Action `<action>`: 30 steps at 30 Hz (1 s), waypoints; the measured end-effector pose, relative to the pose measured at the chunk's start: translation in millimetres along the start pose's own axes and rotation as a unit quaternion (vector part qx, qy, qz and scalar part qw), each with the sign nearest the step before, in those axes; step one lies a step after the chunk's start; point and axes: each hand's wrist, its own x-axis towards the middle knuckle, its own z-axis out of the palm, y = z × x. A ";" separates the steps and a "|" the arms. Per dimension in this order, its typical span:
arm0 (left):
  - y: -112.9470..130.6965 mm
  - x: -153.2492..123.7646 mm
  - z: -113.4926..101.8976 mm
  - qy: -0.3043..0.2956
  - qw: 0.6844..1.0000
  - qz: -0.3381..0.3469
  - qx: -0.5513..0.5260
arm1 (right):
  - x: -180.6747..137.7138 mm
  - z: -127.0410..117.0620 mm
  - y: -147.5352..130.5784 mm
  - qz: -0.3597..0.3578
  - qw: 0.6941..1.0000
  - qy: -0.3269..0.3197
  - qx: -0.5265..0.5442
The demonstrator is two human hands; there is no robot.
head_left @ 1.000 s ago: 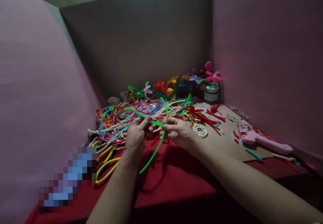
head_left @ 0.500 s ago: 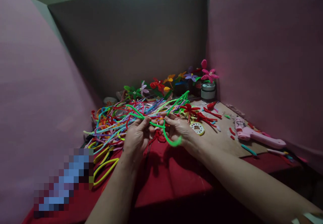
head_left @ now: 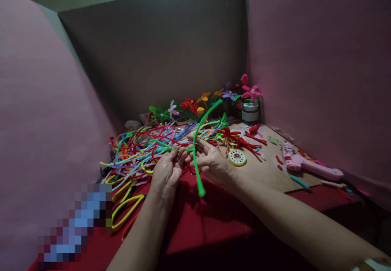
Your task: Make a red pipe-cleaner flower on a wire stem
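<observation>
My left hand (head_left: 168, 169) is closed, thumb and fingers pinching green pipe cleaners (head_left: 163, 144) whose loose ends stick out to the left. My right hand (head_left: 212, 159) is beside it, its fingers loosely around the crossing of the strands. A long green pipe cleaner (head_left: 198, 173) passes upright in front of these fingers in a slight curve, its lower end hanging over the red cloth. The exact finger contact at the crossing is partly hidden. Behind both hands lies a pile of multicoloured pipe cleaners (head_left: 134, 151).
Pipe-cleaner flowers (head_left: 189, 105) stand at the back, near a lidded jar (head_left: 250, 112). To the right, a board (head_left: 262, 177) bears a round white-and-yellow spool (head_left: 237, 157), red pieces and a pink glue gun (head_left: 311, 166). Yellow-handled scissors (head_left: 126, 212) lie left on the red cloth (head_left: 210, 230).
The long green pipe cleaner has swung from a curl below my right hand to an upright line across its fingers. My right hand's fingers have spread somewhat; my left hand keeps its pinch.
</observation>
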 end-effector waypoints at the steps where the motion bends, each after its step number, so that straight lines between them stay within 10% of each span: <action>1: -0.5 -0.8 0.9 -0.002 1.000 -0.001 -0.002 | -0.3 2.2 1.0 -0.009 1.000 0.013 -0.004; 14: -12.4 -11.0 4.1 -0.032 0.998 0.058 0.016 | 10.6 -8.1 -3.0 -0.073 0.991 0.080 -0.084; 30: -0.9 -15.5 3.0 -0.115 0.990 0.068 0.042 | 9.2 -15.1 -2.4 0.021 0.995 0.040 -0.087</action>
